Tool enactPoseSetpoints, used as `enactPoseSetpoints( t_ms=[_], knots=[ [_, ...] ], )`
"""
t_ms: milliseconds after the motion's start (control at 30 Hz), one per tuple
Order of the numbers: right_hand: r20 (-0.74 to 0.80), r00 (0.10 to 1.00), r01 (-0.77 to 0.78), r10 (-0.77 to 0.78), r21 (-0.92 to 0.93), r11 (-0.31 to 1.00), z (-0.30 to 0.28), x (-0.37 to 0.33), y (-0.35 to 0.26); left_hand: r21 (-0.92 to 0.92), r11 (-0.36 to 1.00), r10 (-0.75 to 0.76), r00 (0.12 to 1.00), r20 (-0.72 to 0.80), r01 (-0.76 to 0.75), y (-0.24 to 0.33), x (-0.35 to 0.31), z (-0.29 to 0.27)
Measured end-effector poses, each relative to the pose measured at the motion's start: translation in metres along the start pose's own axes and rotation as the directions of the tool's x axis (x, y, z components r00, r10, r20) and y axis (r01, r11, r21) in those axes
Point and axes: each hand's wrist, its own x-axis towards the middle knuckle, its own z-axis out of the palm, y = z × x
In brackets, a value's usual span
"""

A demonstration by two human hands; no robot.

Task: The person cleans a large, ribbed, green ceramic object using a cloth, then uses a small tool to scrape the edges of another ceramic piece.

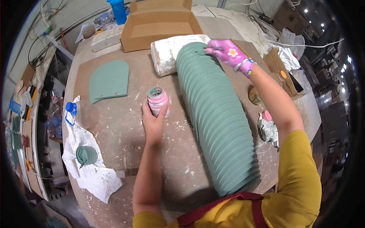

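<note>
A long row of green-painted arched boards (pixel 220 117) stands on edge, leaning back against a white block (pixel 167 51). My left hand (pixel 152 119), bare, grips a small pink jar (pixel 157 99) with green paint inside, just left of the row. My right hand (pixel 228 51) wears a pink flowered glove and rests its fingers on the top edge of the farthest boards. Whether it holds a brush or pad I cannot tell.
Two flat green boards (pixel 108 79) lie at the left. An open cardboard box (pixel 159 24) sits at the back. A plastic bottle with a blue cap (pixel 81 113) and a green-stained lid (pixel 86 155) lie on a white cloth (pixel 95 174). Rags (pixel 269 129) lie to the right.
</note>
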Motion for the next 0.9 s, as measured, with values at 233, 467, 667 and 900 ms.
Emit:
enactPoseSetpoints(
  t_ms=[233,467,667,900],
  knots=[
    [-0.014,0.999,0.028,-0.029,-0.074,0.997,-0.017,-0.019,-0.012,0.059,0.998,0.004,1.000,-0.006,-0.004,0.005,0.000,0.005],
    [-0.113,0.992,0.044,-0.051,-0.069,0.997,-0.007,-0.029,0.013,0.024,1.000,-0.010,1.000,-0.014,0.011,0.016,-0.003,0.008],
    [-0.208,0.978,-0.036,0.032,-0.019,0.999,-0.002,-0.038,0.026,-0.005,1.000,0.005,1.000,0.012,-0.005,0.011,0.001,0.008],
    [-0.138,0.979,-0.113,0.147,0.229,0.967,-0.016,-0.070,-0.011,-0.042,0.999,0.002,1.000,0.009,-0.002,0.008,0.000,0.005]
  ],
)
